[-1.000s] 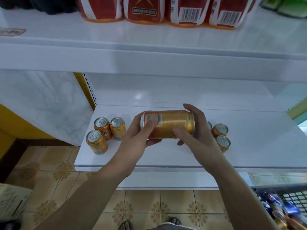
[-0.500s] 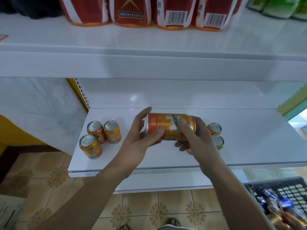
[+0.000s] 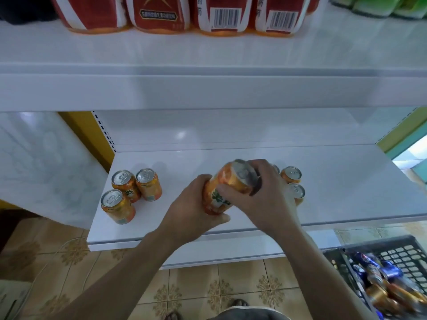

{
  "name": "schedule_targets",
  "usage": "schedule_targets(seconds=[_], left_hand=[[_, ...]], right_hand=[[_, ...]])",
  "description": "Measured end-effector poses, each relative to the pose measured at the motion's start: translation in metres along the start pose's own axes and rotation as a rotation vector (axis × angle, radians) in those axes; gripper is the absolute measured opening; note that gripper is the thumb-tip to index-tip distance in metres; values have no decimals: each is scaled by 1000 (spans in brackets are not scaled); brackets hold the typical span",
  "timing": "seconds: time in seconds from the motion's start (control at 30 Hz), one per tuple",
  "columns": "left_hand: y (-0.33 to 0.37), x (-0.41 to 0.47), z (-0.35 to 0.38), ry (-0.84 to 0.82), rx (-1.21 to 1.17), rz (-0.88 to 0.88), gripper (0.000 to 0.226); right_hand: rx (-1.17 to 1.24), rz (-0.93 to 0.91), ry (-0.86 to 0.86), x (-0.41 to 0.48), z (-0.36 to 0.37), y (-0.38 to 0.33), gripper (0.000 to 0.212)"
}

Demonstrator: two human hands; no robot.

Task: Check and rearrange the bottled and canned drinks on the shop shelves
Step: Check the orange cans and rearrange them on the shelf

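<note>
On the lower shelf [image 3: 346, 185], near its front edge and between two small groups of standing cans, an orange soda can [image 3: 225, 192] was held tilted, its silver top leaning up and to the right. The left hand [image 3: 194, 213] was wrapped round the can's lower half, fingers curled behind it and the thumb lying by the base. The right hand [image 3: 265, 195] gripped the upper end, fingers curled over the rim and the thumb pressed across the printed side. Whether the base touched the shelf could not be told, since the left hand hid it.

The job looked to be at an early stage. Three orange cans [image 3: 126, 185] stood upright in a tight cluster at the left end, two behind and one in front. On the right, two more upright cans [image 3: 292, 174] showed just past the right hand, with what seemed the rim of a third mostly hidden behind its fingers. The can in hand appeared to be under inspection or about to be stood with one of those groups; it had not been set down.

A good deal seemed left to do. A dark plastic crate [image 3: 392, 248] at the lower right held a jumble of loose cans [image 3: 379, 273] lying on their sides, some blue and some orange or gold, too blurred to read. On the upper shelf [image 3: 208, 54], red wrapped packs [image 3: 157, 12] with barcodes stood in a row, and green packs [image 3: 379, 5] sat at the far right.
</note>
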State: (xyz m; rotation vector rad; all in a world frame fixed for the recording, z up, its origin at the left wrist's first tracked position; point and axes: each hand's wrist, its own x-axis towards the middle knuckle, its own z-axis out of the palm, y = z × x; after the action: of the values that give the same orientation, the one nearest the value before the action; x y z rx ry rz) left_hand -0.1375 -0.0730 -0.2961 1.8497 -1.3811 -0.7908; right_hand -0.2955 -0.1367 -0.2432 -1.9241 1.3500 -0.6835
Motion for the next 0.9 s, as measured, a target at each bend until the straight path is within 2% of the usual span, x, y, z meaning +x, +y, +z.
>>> schedule_targets(seconds=[0.13, 0.23, 0.4, 0.53, 0.73, 0.9], left_hand=[[-14, 10, 17, -126, 147, -37, 80], [-23, 16, 23, -148, 217, -114, 87], [-30, 23, 30, -165, 169, -216, 64], [-37, 29, 34, -167, 187, -270, 58], [-44, 42, 32, -111, 220, -364, 50], [-56, 34, 24, -96, 216, -408, 49]], right_hand=[[-299, -19, -117, 9, 9, 14, 62], [-539, -50, -239, 34, 23, 33, 64], [-751, -45, -308, 88, 43, 62, 60], [-850, -37, -323, 118, 54, 84, 61], [-903, 16, -381, 135, 65, 107, 51], [-905, 3, -390, 139, 65, 87, 51]])
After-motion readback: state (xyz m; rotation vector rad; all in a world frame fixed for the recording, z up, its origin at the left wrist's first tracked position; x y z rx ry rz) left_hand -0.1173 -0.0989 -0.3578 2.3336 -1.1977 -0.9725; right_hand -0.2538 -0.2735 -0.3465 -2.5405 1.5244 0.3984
